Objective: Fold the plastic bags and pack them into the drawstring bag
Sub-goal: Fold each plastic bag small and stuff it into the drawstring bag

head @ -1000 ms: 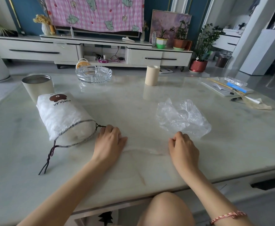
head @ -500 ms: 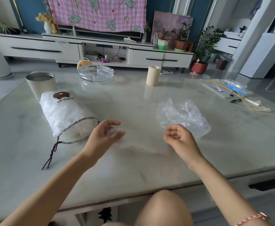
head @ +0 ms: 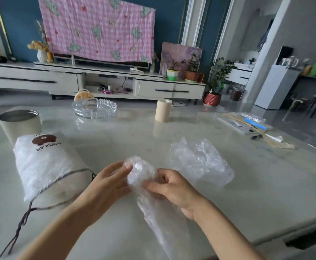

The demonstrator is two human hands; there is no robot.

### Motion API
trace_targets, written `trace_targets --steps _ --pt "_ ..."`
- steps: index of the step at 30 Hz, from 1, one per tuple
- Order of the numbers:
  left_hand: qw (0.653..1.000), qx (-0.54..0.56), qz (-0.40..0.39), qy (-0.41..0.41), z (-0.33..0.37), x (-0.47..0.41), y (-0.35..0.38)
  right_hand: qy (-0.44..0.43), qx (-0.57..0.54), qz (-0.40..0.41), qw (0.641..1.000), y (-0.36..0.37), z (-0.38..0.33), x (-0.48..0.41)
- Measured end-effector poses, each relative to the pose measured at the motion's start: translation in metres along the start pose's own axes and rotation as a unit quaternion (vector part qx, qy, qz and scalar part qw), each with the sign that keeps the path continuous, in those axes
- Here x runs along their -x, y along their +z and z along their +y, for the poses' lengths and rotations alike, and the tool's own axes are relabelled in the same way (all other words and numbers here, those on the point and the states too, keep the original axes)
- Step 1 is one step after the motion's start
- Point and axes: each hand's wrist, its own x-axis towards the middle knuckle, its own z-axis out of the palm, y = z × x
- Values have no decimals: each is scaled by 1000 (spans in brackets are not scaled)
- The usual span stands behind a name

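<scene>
Head view, grip: left hand (head: 106, 184) pinches the bunched end of a clear crinkled plastic bag (head: 140, 171) between thumb and nearly straight fingers; right hand (head: 172, 186) has its fingers curled and nips the same end from the other side.
Long axis: the bag runs from the hands back toward the person, its loose tail trailing to the near edge of the pale marble table (head: 247, 194).
Destination: white drawstring bag with a brown bear print (head: 44, 162) lies on its side to the left, its corded mouth facing the hands.
Nearer hand: the left, just beside that mouth.
Waiting: second clear plastic bag (head: 200, 162), just right of the right hand.
Hard to tell: how many folds are made, since the film is see-through; how full the drawstring bag is.
</scene>
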Motion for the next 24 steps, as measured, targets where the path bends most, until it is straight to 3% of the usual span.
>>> trace_targets --steps 2,4,8,13,17,21,24 --pt "998 -26 -40 -28 -11 -2 8 -12 -32 64 997 6 11 -4" --pt "999 -29 -6 -27 -19 -7 12 -21 -28 90 995 12 20 -6" --pt "993 -91 65 31 -22 -17 10 -9 -61 65 996 11 27 -10" --pt "988 -133 64 55 -25 -20 2 -26 -88 68 993 8 31 -25" --pt "983 -143 94 69 -22 -28 -3 -36 -170 82 981 11 38 -39" --pt "993 -17 116 -7 -17 -34 -7 -68 -214 129 966 13 46 -39" --pt "996 -3 43 -74 -15 -31 -5 -107 -156 145 971 17 50 -38"
